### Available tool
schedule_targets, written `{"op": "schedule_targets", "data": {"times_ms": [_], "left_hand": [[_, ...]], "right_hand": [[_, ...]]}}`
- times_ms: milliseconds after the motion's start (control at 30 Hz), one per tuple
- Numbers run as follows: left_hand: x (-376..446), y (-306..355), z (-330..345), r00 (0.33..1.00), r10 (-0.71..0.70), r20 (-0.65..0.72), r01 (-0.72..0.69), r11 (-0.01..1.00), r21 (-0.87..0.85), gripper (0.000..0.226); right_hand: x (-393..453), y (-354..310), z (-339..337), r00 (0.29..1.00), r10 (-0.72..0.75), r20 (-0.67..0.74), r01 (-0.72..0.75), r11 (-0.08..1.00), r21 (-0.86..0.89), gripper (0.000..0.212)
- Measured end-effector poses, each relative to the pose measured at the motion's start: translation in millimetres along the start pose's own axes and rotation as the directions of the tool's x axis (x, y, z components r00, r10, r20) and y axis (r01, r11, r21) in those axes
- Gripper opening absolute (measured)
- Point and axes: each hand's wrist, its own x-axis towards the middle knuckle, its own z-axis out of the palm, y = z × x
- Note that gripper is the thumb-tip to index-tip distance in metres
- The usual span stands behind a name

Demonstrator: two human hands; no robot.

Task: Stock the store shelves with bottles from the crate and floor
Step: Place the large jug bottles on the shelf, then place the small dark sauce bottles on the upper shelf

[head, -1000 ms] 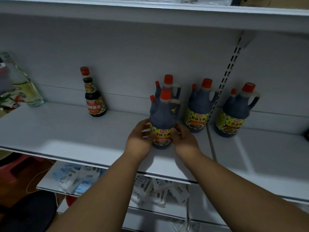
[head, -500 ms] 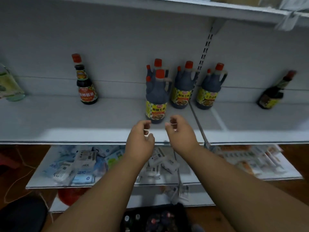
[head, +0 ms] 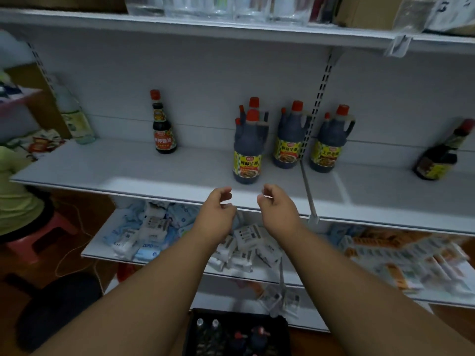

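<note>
A dark soy sauce jug [head: 247,150] with a red cap and yellow label stands upright on the white middle shelf [head: 128,168], in front of another like it. Two more jugs [head: 290,136] [head: 329,141] stand to its right. A slimmer red-capped bottle [head: 163,124] stands further left. My left hand [head: 218,214] and my right hand [head: 276,209] hover empty just in front of the shelf edge, fingers loosely curled and apart, below the front jug. A black crate [head: 237,332] with bottle tops showing sits on the floor at the bottom.
A dark bottle [head: 440,152] leans at the shelf's far right and a clear bottle [head: 75,116] stands at the left. The lower shelf [head: 164,263] holds white and blue packets. A person sits on a pink stool [head: 38,237] at the left. A black round seat [head: 56,309] is nearby.
Both hands let go of the front soy sauce jug and pulled back from it toward the shelf edge. The view has drawn back and tilted down, bringing the crate into sight.
</note>
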Motion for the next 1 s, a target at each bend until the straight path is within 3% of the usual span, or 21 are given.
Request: {"op": "schedule_targets", "data": {"times_ms": [167, 300, 400, 467, 833, 1000], "left_hand": [[64.3, 10.5, 13.1, 0.999, -0.013, 0.031, 0.013, 1.0, -0.004, 0.054], [114.3, 13.0, 26.8, 0.994, 0.038, 0.099, -0.04, 0.999, 0.017, 0.059], [136.6, 8.8, 29.0, 0.987, 0.092, 0.129, -0.099, 0.994, 0.043, 0.048], [145.8, 2.2, 26.9, 0.984, 0.088, 0.156, -0.095, 0.995, 0.042, 0.053], [147.4, 0.5, 9.6, 0.952, 0.14, 0.272, -0.174, 0.979, 0.106, 0.059], [106.8, -1.9, -1.6, 0.969, 0.12, 0.214, -0.148, 0.981, 0.121, 0.06]], "right_hand": [[64.2, 3.1, 16.4, 0.997, 0.075, -0.028, -0.071, 0.99, 0.125, 0.046], [115.5, 11.7, 26.9, 0.987, 0.159, 0.008, -0.158, 0.977, 0.144, 0.065], [132.6, 12.1, 34.1, 0.991, 0.136, 0.007, -0.136, 0.986, 0.1, 0.065], [134.4, 9.8, 39.3, 0.996, 0.087, -0.003, -0.086, 0.991, 0.1, 0.058], [125.9, 3.1, 50.2, 0.996, 0.072, -0.061, -0.065, 0.992, 0.109, 0.056], [96.3, 7.5, 44.6, 0.978, 0.193, -0.083, -0.186, 0.979, 0.083, 0.062]]}}
